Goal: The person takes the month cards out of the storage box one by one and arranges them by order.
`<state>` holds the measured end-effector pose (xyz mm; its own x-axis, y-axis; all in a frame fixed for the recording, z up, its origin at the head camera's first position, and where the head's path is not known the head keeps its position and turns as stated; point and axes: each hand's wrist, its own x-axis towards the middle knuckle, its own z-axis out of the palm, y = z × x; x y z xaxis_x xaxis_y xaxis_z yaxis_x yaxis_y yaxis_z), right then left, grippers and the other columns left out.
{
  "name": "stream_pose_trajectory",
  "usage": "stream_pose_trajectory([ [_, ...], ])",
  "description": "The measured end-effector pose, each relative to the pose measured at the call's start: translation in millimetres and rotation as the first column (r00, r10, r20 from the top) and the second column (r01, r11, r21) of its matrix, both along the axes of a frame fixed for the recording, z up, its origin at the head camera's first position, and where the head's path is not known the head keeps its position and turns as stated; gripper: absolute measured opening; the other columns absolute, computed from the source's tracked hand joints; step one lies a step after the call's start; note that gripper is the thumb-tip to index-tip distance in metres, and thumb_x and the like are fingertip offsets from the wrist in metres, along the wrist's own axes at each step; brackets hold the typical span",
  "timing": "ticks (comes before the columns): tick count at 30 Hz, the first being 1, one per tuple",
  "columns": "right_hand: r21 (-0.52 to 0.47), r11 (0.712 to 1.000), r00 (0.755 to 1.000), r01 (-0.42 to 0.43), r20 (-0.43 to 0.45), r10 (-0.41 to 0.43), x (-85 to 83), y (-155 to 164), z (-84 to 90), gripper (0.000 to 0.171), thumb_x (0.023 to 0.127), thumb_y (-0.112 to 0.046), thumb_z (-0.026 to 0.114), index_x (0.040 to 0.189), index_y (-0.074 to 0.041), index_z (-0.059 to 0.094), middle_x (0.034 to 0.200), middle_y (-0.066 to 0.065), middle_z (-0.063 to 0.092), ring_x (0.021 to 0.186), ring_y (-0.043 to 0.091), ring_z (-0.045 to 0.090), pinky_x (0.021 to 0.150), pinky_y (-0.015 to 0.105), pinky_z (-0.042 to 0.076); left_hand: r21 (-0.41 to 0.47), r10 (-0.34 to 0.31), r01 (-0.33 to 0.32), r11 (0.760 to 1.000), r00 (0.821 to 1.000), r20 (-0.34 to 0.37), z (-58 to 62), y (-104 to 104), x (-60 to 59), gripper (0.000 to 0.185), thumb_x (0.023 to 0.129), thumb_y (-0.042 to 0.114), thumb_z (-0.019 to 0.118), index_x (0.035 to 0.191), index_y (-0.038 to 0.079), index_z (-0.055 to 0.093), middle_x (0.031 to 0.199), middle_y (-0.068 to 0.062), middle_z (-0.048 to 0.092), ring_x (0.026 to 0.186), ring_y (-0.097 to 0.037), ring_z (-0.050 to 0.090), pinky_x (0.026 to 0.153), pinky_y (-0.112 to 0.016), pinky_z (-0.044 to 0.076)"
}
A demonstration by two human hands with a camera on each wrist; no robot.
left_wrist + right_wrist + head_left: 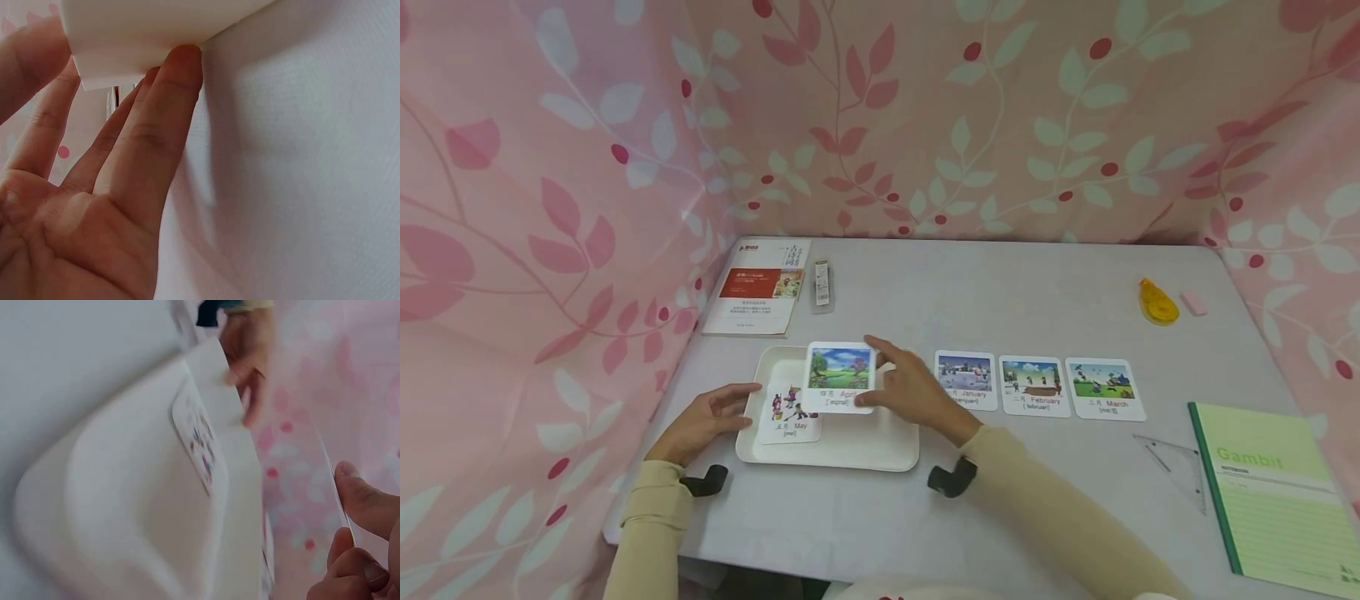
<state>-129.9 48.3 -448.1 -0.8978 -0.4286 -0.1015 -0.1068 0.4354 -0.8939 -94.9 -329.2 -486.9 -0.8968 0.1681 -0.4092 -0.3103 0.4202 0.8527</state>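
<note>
January (965, 381), February (1034, 387) and March cards (1106, 389) are laid right of the tray (861, 446), the right hand (917, 388) pinches the April card (840, 371) above it, the left hand (703, 425) touches its left rim, and the May card (790, 423) waits inside.

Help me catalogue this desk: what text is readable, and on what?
"四月 April": held card
"五月 May", "[mei]": bottom card in the tray
"月 January": left card
"二月 February": middle card
"三月 March": right card
"Gambit", "NOTEBOOK": notebook
"古诗词": book
Too small: other phonetics, book print, January's first character, small label.
</note>
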Motion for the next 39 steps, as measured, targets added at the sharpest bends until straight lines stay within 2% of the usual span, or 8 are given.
stream_pose_trajectory([
  [8,0.087,0.976,0.980,0.200,-0.024,-0.199,32.0,114.8,-4.1,0.098,0.077,-0.020,0.092,0.159,-0.014,0.038,0.121,0.015,0.058,0.064,0.016,0.049,0.051,0.023,0.034,0.011,0.003,-0.003,1.000,1.000,-0.005,0.0,0.4,0.3,0.063,0.091,0.009,0.076,0.149,0.004,0.052,0.159,-0.021,0.040,0.148,-0.045,0.032,0.112,-0.050,0.040],
  [13,0.164,0.954,0.967,0.249,0.010,-0.254,60.1,155.6,-19.7,0.096,0.078,-0.017,0.091,0.159,-0.012,0.039,0.121,0.018,0.058,0.060,0.014,0.046,0.049,0.022,0.033,0.002,-0.004,0.004,1.000,1.000,-0.015,0.0,-0.1,1.0,0.063,0.091,0.011,0.076,0.149,0.004,0.052,0.159,-0.021,0.039,0.149,-0.046,0.030,0.114,-0.054,0.036],
  [20,0.177,0.968,0.979,0.176,0.067,-0.190,81.5,158.3,-49.0,0.096,0.075,-0.021,0.093,0.156,-0.009,0.044,0.084,0.004,0.058,0.056,0.012,0.043,0.051,0.024,0.033,-0.015,-0.003,0.002,1.000,1.000,-0.016,1.0,0.0,1.4,0.062,0.091,0.011,0.076,0.149,0.005,0.053,0.159,-0.021,0.040,0.148,-0.046,0.032,0.113,-0.054,0.038],
  [24,0.176,0.976,0.990,0.130,0.032,-0.138,84.6,151.8,-63.2,0.096,0.074,-0.019,0.094,0.155,-0.007,0.044,0.071,-0.002,0.050,0.057,0.009,0.043,0.052,0.023,0.032,-0.016,-0.004,0.004,1.000,1.000,-0.019,1.4,1.2,1.0,0.061,0.092,0.010,0.076,0.149,0.005,0.053,0.158,-0.021,0.040,0.147,-0.046,0.034,0.112,-0.053,0.040],
  [28,0.219,0.967,0.992,0.128,-0.035,-0.123,85.7,147.4,-68.2,0.096,0.073,-0.019,0.094,0.154,-0.006,0.045,0.089,-0.001,0.058,0.064,0.009,0.047,0.056,0.023,0.038,-0.007,-0.002,0.002,1.000,1.000,-0.018,1.2,1.9,0.1,0.061,0.092,0.009,0.076,0.148,0.005,0.053,0.158,-0.021,0.040,0.147,-0.045,0.034,0.112,-0.052,0.040],
  [31,0.272,0.955,0.991,0.116,-0.088,-0.096,87.0,145.9,-68.4,0.097,0.074,-0.020,0.094,0.155,-0.005,0.043,0.119,0.009,0.066,0.088,0.016,0.060,0.082,0.033,0.054,-0.004,0.001,-0.001,1.000,1.000,-0.014,0.5,1.3,-0.2,0.062,0.091,0.009,0.076,0.148,0.005,0.053,0.158,-0.021,0.041,0.147,-0.046,0.034,0.112,-0.052,0.040],
  [34,0.328,0.939,0.988,0.104,-0.142,-0.060,88.7,145.9,-68.6,0.097,0.075,-0.023,0.093,0.156,-0.005,0.042,0.138,0.016,0.060,0.109,0.025,0.059,0.102,0.051,0.049,0.000,0.004,-0.004,1.000,1.000,-0.013,-0.2,0.3,-0.2,0.062,0.091,0.010,0.077,0.148,0.005,0.053,0.158,-0.020,0.041,0.147,-0.046,0.033,0.112,-0.053,0.040],
  [39,0.388,0.917,0.983,0.091,-0.183,-0.021,89.0,146.7,-67.0,0.096,0.075,-0.027,0.093,0.154,-0.005,0.045,0.114,0.003,0.057,0.088,0.014,0.050,0.078,0.033,0.048,0.000,0.007,-0.007,1.000,1.000,-0.012,-0.8,-0.1,-0.2,0.063,0.090,0.011,0.078,0.148,0.005,0.054,0.158,-0.020,0.042,0.147,-0.046,0.034,0.112,-0.054,0.039],
])
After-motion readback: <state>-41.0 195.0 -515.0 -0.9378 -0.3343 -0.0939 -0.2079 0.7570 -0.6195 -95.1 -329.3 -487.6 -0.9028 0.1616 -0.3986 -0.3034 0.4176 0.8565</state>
